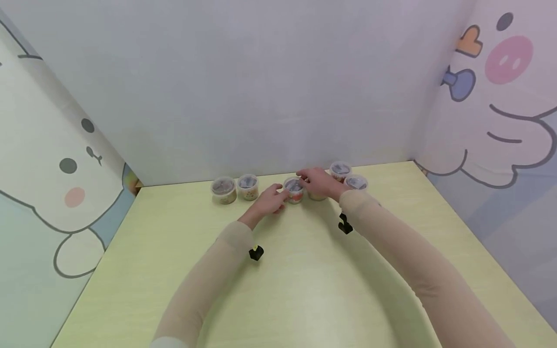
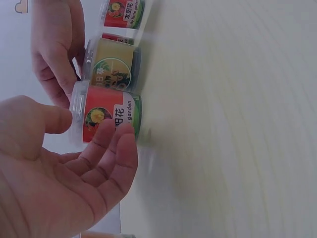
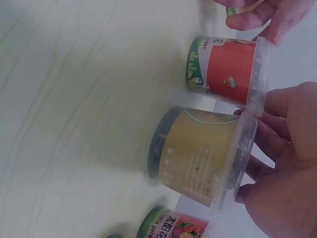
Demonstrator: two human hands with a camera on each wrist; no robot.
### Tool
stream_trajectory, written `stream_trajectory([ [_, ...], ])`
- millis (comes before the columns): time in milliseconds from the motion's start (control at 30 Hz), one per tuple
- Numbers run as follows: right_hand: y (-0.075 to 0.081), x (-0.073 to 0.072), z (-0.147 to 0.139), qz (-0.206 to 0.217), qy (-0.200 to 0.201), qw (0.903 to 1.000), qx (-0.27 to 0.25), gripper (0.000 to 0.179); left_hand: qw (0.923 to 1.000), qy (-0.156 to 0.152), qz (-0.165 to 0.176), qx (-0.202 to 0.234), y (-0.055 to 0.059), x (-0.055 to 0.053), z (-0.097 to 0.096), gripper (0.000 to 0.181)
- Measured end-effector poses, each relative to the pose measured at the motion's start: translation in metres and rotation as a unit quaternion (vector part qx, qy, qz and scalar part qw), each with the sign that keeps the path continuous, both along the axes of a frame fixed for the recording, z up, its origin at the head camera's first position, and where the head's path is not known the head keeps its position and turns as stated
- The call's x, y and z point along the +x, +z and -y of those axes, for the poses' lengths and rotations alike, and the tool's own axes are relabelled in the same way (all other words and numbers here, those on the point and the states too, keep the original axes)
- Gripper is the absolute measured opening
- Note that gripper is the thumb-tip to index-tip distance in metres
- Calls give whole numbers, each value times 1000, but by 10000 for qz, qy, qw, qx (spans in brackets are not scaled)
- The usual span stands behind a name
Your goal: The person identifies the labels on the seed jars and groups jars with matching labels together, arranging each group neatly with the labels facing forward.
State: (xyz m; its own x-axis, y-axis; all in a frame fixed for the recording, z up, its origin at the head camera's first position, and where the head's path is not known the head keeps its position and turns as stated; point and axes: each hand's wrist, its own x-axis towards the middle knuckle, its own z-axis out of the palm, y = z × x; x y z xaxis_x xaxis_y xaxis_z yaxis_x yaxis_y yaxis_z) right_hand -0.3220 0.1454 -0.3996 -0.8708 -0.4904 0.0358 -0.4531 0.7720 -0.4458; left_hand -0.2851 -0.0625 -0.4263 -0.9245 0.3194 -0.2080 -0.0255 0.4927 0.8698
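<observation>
In the head view my left hand (image 1: pixel 271 199) is beside the left side of a red-labelled plastic tub (image 1: pixel 294 197) with a clear lid. Its fingers (image 2: pixel 116 168) are spread loosely and bent a little in front of the red label in the left wrist view, the thumb close to the lid. My right hand (image 1: pixel 319 182) reaches over a tan-labelled tub (image 3: pixel 200 153), which stands just right of the red one. Thumb and fingers grip this tan tub around its lid in the right wrist view. The hand covers most of the tan tub in the head view.
Two pale tubs (image 1: pixel 224 197) stand to the left along the back of the yellowish table (image 1: pixel 278 290). Two more lidded tubs (image 1: pixel 340 170) are at the right, partly behind the right wrist. A plain wall (image 1: pixel 261 96) rises behind, with cartoon-printed panels (image 1: pixel 500 121) at both sides.
</observation>
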Motion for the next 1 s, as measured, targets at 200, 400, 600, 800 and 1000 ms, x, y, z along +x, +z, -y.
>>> stream_trajectory([
  [200, -3, 1, 1, -16, -60, 10000, 7, 40, 9996, -20, 5, 276, -6, -3, -2, 52],
  [400, -4, 3, 1, -72, -112, 9999, -35, 40, 9991, -6, 159, 384, -7, -4, -3, 43],
  [600, -6, 3, 3, -277, -210, 9994, 29, 38, 9994, 104, 169, 269, -8, -3, -1, 46],
  [800, -8, 3, 4, -497, -225, 9985, 93, 37, 9996, 194, 84, 202, -9, -4, 2, 41],
  [1000, -9, 2, 5, -372, -232, 9990, 8, 39, 9997, 122, 36, 205, -10, -6, 4, 37],
])
